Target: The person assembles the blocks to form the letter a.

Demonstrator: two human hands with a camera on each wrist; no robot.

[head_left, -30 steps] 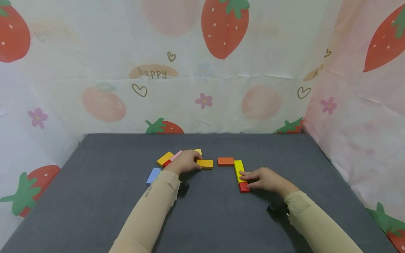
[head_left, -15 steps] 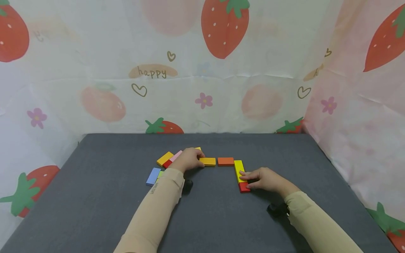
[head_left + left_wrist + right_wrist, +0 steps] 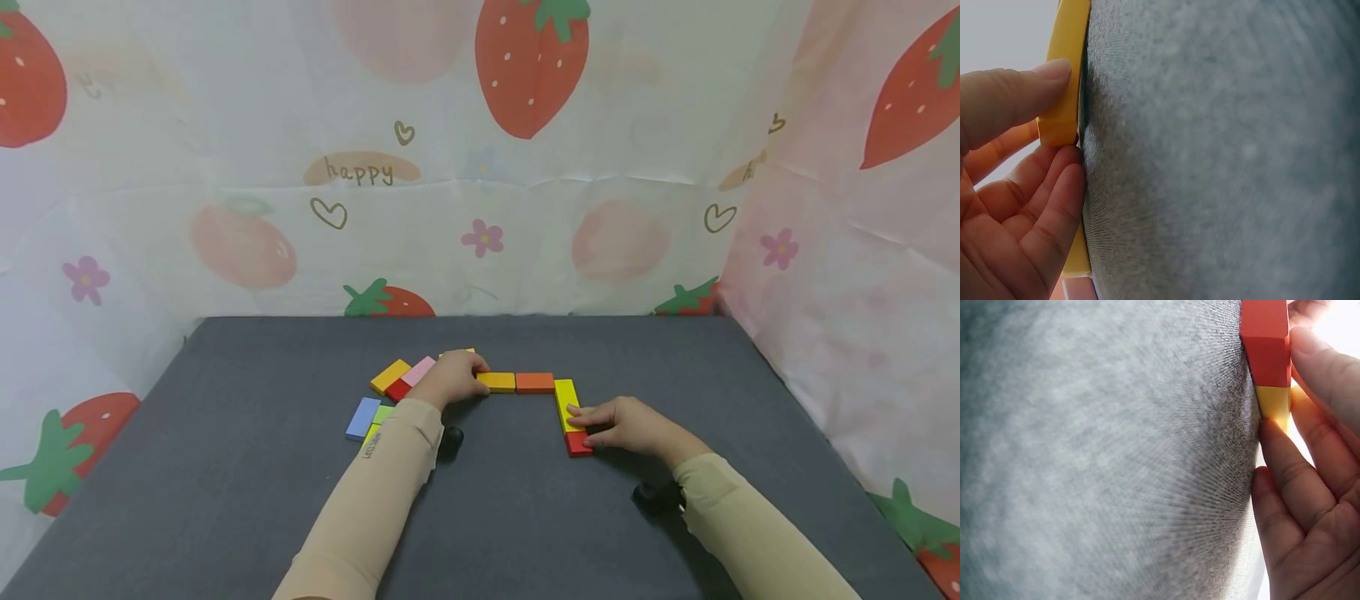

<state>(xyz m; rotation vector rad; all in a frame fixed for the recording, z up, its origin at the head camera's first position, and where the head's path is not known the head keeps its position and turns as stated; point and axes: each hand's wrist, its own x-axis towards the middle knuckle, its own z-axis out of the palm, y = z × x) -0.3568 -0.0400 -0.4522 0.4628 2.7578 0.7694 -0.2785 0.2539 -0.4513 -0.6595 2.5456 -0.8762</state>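
Note:
My left hand (image 3: 452, 377) pinches an orange-yellow block (image 3: 497, 382) by its left end. In the left wrist view the thumb lies on that block's (image 3: 1066, 69) side, with the fingertips at its end and the mat. The block's right end meets an orange block (image 3: 534, 382). Beyond it, a bright yellow block (image 3: 566, 402) runs toward me, end to end with a red block (image 3: 578, 444). My right hand (image 3: 633, 425) rests its fingertips against the yellow and red blocks. In the right wrist view the thumb touches the red block (image 3: 1269, 356).
Behind and left of my left hand lie more blocks: another orange-yellow one (image 3: 391, 377), a pink one (image 3: 418, 371), a red one and a pale yellow one partly hidden. A blue block (image 3: 363, 418) and a green block (image 3: 382, 414) lie nearer. Grey mat (image 3: 510, 517) covers the table.
My left hand has slid the orange-yellow block to the right and slightly away, closing the gap to the orange block. The right hand has stayed in place.

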